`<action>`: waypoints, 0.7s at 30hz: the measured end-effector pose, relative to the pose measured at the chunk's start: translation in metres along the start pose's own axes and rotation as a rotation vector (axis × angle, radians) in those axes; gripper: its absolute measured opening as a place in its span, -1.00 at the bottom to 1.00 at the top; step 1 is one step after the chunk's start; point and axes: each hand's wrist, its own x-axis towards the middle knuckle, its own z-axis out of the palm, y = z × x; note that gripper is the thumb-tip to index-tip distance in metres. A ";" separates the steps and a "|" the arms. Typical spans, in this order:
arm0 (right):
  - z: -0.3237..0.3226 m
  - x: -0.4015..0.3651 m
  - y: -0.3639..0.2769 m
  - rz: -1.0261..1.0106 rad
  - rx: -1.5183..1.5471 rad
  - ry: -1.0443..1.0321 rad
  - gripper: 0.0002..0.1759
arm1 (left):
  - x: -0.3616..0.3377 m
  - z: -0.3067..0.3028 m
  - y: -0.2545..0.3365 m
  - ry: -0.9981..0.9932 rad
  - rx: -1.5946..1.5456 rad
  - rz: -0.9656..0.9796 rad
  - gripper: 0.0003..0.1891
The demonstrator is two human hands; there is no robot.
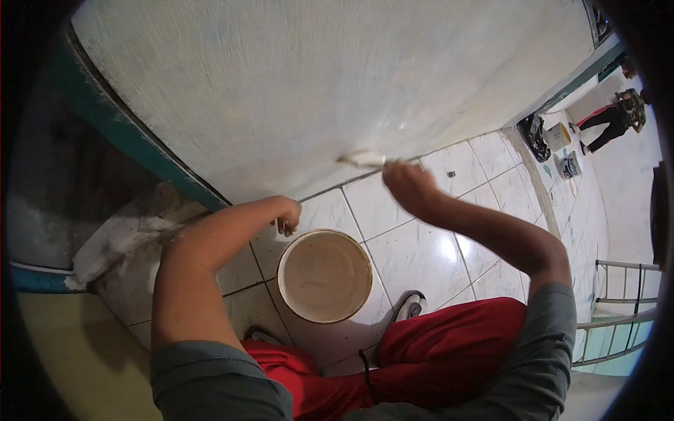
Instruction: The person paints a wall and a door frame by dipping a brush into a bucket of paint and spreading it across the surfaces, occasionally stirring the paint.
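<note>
My right hand [409, 184] is closed around the handle of a paintbrush [361, 159]. Pale and slightly blurred, the brush points left, its bristles at the lower part of the white wall [337, 91]. Wet-looking, shiny patches show on the wall near it. My left hand [286, 214] hangs loosely with bent fingers and nothing visible in them, its fingertips close to the bucket's far left rim. Between my feet and the wall stands the round bucket [370, 286], with pale beige liquid [323, 274] inside.
White floor tiles [414, 259] run along the wall. A dusty white sack or sheet [116, 242] lies at left. Farther right are a black bag [535, 139], a yellowish bucket [559, 137], a labelled paint pail [570, 165], a standing person [618, 119] and a metal rack [625, 281].
</note>
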 end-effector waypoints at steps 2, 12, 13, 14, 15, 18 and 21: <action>-0.046 -0.001 0.029 0.173 -0.043 0.220 -0.79 | -0.002 -0.003 -0.004 -0.009 -0.052 -0.024 -0.84; -0.099 0.002 -0.005 0.428 -0.489 -0.062 -0.83 | -0.029 -0.005 0.018 0.193 -0.030 0.047 -0.82; -0.085 0.002 -0.011 0.408 -0.407 -0.079 -0.82 | -0.013 -0.006 0.015 0.159 -0.046 0.073 -0.84; -0.072 0.001 -0.018 0.387 -0.321 -0.097 -0.80 | -0.010 -0.006 0.013 0.122 -0.063 0.095 -0.85; -0.059 0.000 -0.024 0.387 -0.306 -0.096 -0.80 | -0.007 -0.005 0.012 0.112 -0.065 0.085 -0.85; -0.018 -0.004 -0.037 0.125 -0.339 -0.058 -0.79 | -0.009 -0.005 0.014 0.111 -0.155 0.222 -0.73; 0.013 -0.009 -0.043 0.090 -0.189 0.021 -0.80 | -0.006 0.005 0.009 0.094 -0.219 0.274 -0.42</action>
